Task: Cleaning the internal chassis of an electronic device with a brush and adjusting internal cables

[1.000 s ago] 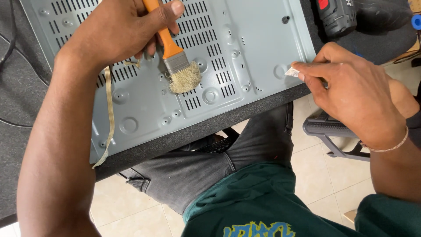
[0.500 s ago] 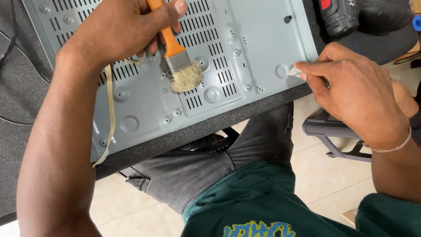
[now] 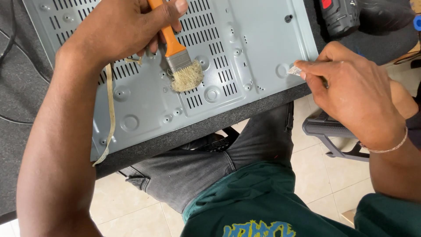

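Note:
My left hand (image 3: 125, 30) grips the orange handle of a small paintbrush (image 3: 179, 56). Its pale bristles press on the vent slots of a grey sheet-metal panel (image 3: 144, 103) lying flat on a dark table. My right hand (image 3: 351, 90) pinches the panel's near right corner, with a small whitish scrap (image 3: 294, 70) between thumb and fingertips. A thin beige strap (image 3: 110, 118) hangs from my left wrist across the panel's left side.
A dark grey table (image 3: 26, 96) carries the panel. A red and black cordless drill (image 3: 340, 15) lies at the top right. A black cable (image 3: 9, 39) runs along the left. A grey plastic chair (image 3: 324, 131) stands on the tiled floor under my right arm.
The brush has slid a little to the left and down over the vent slots. My right hand stays at the panel's corner.

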